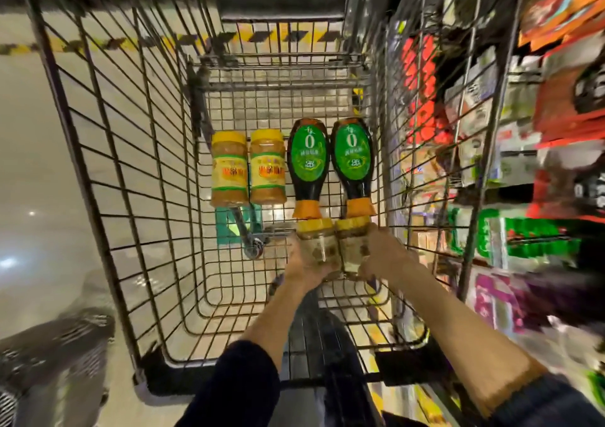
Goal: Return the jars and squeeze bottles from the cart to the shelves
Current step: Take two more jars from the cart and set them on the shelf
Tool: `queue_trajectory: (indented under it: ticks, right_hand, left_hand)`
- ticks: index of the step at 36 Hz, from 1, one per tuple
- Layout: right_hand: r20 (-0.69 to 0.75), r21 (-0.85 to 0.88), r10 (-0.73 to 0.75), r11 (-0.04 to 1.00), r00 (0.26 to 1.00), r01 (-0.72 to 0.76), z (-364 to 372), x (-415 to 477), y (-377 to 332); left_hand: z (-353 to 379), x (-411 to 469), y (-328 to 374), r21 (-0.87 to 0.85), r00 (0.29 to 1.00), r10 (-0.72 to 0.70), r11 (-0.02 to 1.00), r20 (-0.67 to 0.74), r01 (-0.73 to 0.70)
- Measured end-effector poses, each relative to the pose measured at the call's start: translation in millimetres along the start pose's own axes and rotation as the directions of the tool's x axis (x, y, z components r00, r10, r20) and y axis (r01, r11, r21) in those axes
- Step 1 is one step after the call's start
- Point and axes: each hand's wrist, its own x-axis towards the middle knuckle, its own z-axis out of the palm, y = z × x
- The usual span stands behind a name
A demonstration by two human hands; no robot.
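1. Down inside the cart (108, 151), near its right wall, both hands are at work: the left hand (302, 264) has its grip wrapped around the left clear jar (317, 241), and the right hand (381, 256) has its grip closed around the right clear jar (352, 243). The 2 jars sit side by side, touching, each with a yellow lid pointing away from the person.
2. Just beyond those lids, 2 dark squeeze bottles with green labels lie flat on the cart floor, the left bottle (308, 164) and the right bottle (353, 161), orange caps toward the hands and nearly touching the jar lids.
3. Left of the bottles lie 2 orange jars, one (229, 171) beside the other (267, 168), yellow lids away from the person.
4. Shelves (523, 151) of blurred packaged goods stand to the right, outside the wire wall.
5. Judged from this, the task is early: all 6 items are inside the cart, none visibly shelved. The 2 held jars look like the first pair to go; 4 items would remain.
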Motion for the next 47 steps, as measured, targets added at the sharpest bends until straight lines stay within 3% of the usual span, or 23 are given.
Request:
queue_trajectory:
  ticks: [6,12,24,27,32,38,47]
  right_hand:
    - [0.01,-0.05,-0.008,0.999,1.0,0.009,-3,-2,-1]
    - [0.019,-0.081,0.019,0.997,1.0,-0.017,-6,0,-4]
    - [0.009,0.212,0.121,0.97,0.993,-0.12,3,6,-5]
    - [0.056,0.191,0.124,0.973,0.991,-0.132,6,5,-6]
    - [0.216,0.403,0.111,0.895,0.97,-0.193,9,13,-9]
    - [0.241,0.346,0.009,0.933,0.971,-0.095,59,80,36]
    - [0.199,0.538,-0.041,0.84,0.979,-0.074,13,14,-4]
  left_hand:
    - [-14,2,2,0.01,0.998,0.025,1.0,0.066,-0.026]
    - [-47,-9,-17,-0.098,0.992,0.038,0.995,0.121,-0.027]
    - [-92,-38,-20,-0.203,0.983,0.116,0.975,0.141,-0.086]
    - [-93,-39,-19,-0.229,0.978,0.147,0.967,0.146,-0.112]
    - [-95,-42,-18,-0.213,0.977,0.155,0.969,0.148,-0.122]
    - [-97,-45,-17,-0.229,0.978,0.157,0.966,0.136,-0.123]
    - [-101,-61,-9,-0.193,0.986,0.154,0.971,0.057,-0.14]
